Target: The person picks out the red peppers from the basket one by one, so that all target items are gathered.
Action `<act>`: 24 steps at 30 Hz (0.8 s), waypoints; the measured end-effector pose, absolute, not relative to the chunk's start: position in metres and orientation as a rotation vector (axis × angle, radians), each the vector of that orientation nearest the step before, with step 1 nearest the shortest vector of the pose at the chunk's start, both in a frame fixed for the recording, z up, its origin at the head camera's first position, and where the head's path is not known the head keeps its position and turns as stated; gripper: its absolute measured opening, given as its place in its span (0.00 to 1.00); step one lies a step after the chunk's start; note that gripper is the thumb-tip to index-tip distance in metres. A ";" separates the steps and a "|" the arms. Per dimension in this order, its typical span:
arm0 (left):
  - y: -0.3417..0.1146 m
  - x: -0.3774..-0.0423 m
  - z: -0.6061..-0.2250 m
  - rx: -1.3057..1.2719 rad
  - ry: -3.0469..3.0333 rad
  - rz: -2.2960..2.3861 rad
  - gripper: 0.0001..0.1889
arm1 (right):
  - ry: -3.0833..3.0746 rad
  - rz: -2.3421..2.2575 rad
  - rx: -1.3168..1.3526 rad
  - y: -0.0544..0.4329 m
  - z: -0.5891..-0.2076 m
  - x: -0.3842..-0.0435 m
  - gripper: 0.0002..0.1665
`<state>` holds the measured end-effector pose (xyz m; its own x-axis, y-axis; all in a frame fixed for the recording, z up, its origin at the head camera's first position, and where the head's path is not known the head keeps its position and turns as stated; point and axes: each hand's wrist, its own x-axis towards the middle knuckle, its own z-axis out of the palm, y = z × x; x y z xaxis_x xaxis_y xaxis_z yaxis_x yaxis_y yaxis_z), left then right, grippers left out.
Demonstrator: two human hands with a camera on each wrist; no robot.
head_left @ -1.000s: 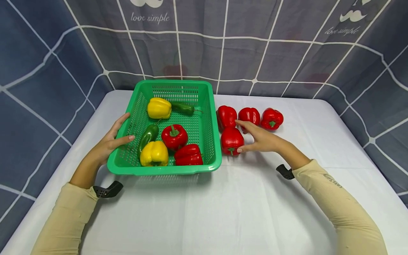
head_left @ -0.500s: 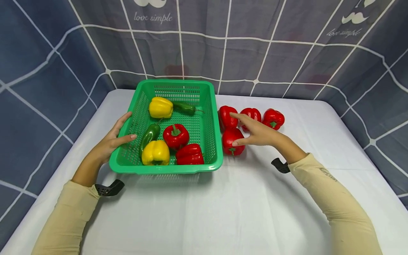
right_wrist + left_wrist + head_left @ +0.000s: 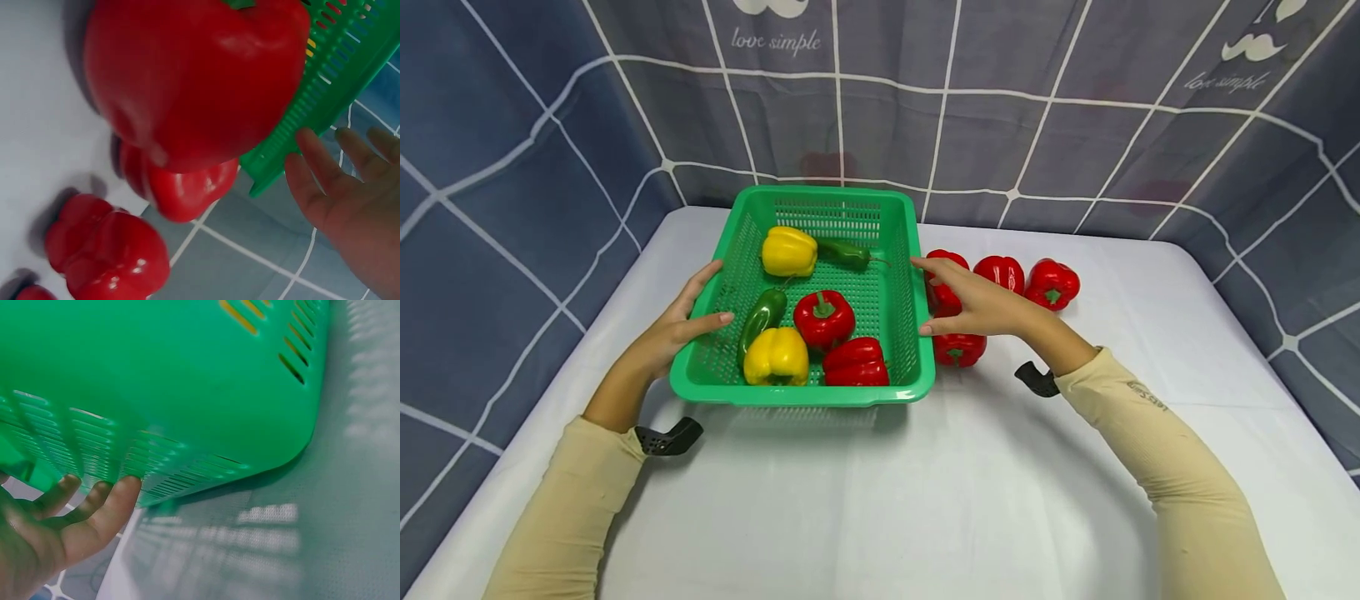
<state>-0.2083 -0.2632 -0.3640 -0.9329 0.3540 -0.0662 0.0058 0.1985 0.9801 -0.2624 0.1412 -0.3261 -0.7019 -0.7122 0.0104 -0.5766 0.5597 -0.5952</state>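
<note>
A green slotted plastic basket (image 3: 803, 396) stands on the white table; it holds two yellow bell peppers (image 3: 790, 252) (image 3: 777, 357), two green chili peppers (image 3: 763, 315) (image 3: 844, 253) and two red bell peppers (image 3: 824, 319) (image 3: 855, 362). My left hand (image 3: 673, 329) rests at its left side, fingers spread, the thumb over the rim. In the left wrist view, fingertips (image 3: 128, 486) lie against the slotted outer wall. My right hand (image 3: 973, 302) has spread fingers at the right rim, above loose red bell peppers (image 3: 958, 350). In the right wrist view its fingers overlap the basket's edge, holding nothing.
Two more red bell peppers (image 3: 1000, 273) (image 3: 1052, 284) lie in a row to the right, behind my right forearm. Another loose red pepper (image 3: 946, 260) is partly covered by my right hand. A grey-blue checked cloth (image 3: 977, 125) encloses the table's back and sides.
My right hand has moved left from the loose red bell peppers to the basket's right rim. My left hand stays at the left rim. The whole view has shifted slightly.
</note>
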 end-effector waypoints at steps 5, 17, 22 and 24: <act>-0.263 -0.208 -0.364 0.331 2.153 1.831 0.40 | 2.579 -0.791 -1.099 0.129 -0.320 -0.262 0.55; -0.263 -0.208 -0.362 0.311 2.207 1.791 0.41 | 2.667 -0.692 -1.107 0.120 -0.318 -0.263 0.55; -0.264 -0.209 -0.362 0.317 2.205 1.797 0.41 | 2.683 -0.691 -1.155 0.114 -0.316 -0.264 0.53; -0.264 -0.209 -0.363 0.320 2.219 1.785 0.41 | 2.681 -0.674 -1.167 0.111 -0.316 -0.264 0.53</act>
